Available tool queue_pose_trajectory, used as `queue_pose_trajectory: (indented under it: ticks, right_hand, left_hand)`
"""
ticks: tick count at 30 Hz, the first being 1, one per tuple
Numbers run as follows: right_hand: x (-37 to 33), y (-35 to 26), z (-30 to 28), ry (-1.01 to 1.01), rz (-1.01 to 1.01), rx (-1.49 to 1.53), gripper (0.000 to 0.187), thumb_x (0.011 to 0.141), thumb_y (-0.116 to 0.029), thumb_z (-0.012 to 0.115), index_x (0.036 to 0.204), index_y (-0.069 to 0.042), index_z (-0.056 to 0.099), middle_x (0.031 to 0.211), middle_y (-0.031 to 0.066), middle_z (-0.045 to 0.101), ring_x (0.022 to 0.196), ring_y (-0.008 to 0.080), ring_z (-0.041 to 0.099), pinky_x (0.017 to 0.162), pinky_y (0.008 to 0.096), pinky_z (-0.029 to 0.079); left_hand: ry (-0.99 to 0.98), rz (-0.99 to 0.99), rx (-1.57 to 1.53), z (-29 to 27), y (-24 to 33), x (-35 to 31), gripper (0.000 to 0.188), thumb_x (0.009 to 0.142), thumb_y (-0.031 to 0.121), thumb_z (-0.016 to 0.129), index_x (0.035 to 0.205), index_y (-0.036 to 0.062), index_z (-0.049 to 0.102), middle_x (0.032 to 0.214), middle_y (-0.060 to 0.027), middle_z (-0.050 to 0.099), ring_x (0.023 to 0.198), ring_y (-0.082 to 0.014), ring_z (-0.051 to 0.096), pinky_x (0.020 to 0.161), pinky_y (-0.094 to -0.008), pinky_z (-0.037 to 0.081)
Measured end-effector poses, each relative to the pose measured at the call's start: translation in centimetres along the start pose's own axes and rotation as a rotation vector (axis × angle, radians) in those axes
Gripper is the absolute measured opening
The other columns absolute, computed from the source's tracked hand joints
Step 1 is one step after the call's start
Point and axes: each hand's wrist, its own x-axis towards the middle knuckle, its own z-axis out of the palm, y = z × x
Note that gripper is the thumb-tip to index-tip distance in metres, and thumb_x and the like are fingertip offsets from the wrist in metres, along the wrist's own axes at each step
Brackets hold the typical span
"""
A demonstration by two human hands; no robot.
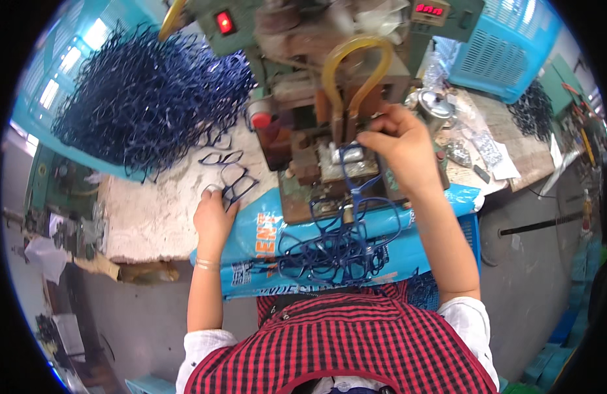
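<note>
My left hand is on the worktop at the left, its thumb and finger closed on the edge of a dark blue glasses frame. Another loose frame lies just beyond it. At the bench machine, my right hand reaches in from the right with fingers pinched beside the metal fixture. What those fingers hold is too small to make out. A blue glasses frame hangs from the fixture toward me. Below it, several more blue frames lie tangled on a blue plastic sheet.
A big heap of blue frames spills from a light blue crate at the left. A curved yellow tube loops above the fixture. To the right stand a metal pot, small clear bags and another blue crate.
</note>
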Motion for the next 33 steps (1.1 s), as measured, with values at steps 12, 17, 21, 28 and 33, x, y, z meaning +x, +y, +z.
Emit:
queue_pose_trajectory:
  ticks: [12,17,21,28,33]
  right_hand:
    - [-1.7,-0.5,3.3,0.021,0.054,0.471,0.05,0.081,0.012,0.069,0.127,0.005,0.053,0.085,0.0039,0.069,0.086,0.0135,0.068,0.084,0.0251,0.052]
    - [-1.9,-0.1,3.3,0.038,0.007,0.448,0.051,0.084,0.007,0.07,0.131,0.006,0.052,0.091,0.0053,0.072,0.087,0.0089,0.065,0.081,0.0211,0.049]
    - [-3.9,-2.1,3.2,0.051,-0.017,0.305,0.057,0.083,0.005,0.067,0.136,0.005,0.048,0.105,0.0124,0.07,0.101,0.0142,0.064,0.092,0.0282,0.048]
    - [-6.0,4.2,-6.2,0.293,-0.225,-0.625,0.035,0.079,-0.006,0.073,0.113,-0.002,0.069,0.108,0.0132,0.07,0.108,0.0301,0.063,0.096,0.0388,0.048]
    - [-8.6,9.1,-9.1,0.428,-0.309,-1.071,0.029,0.076,-0.01,0.078,0.103,-0.002,0.07,0.095,0.0128,0.067,0.096,0.0335,0.06,0.085,0.0436,0.048]
  left_hand:
    - [0.268,0.521,-1.597,-13.7,12.0,4.8,0.024,0.103,0.01,0.053,0.108,-0.0111,0.062,0.102,-0.0191,0.068,0.083,-0.0245,0.069,0.071,-0.0335,0.057]
    - [0.474,0.669,-1.371,-13.7,16.1,6.6,0.02,0.099,0.003,0.059,0.113,-0.0106,0.064,0.112,-0.0202,0.069,0.099,-0.0248,0.071,0.082,-0.0317,0.06]
    - [0.63,0.582,-1.281,-13.4,14.7,4.5,0.029,0.104,0.01,0.048,0.118,-0.0107,0.061,0.112,-0.0255,0.068,0.101,-0.0327,0.07,0.092,-0.0391,0.057]
    - [0.601,-0.23,-1.465,-4.2,1.8,5.1,0.025,0.101,0.017,0.057,0.11,-0.004,0.067,0.102,-0.0139,0.07,0.084,-0.0186,0.067,0.077,-0.0285,0.054]
    - [0.547,-0.429,-1.227,-1.8,1.9,1.5,0.024,0.101,0.017,0.06,0.113,-0.0026,0.066,0.084,-0.0026,0.066,0.071,-0.0078,0.055,0.063,-0.0213,0.044]
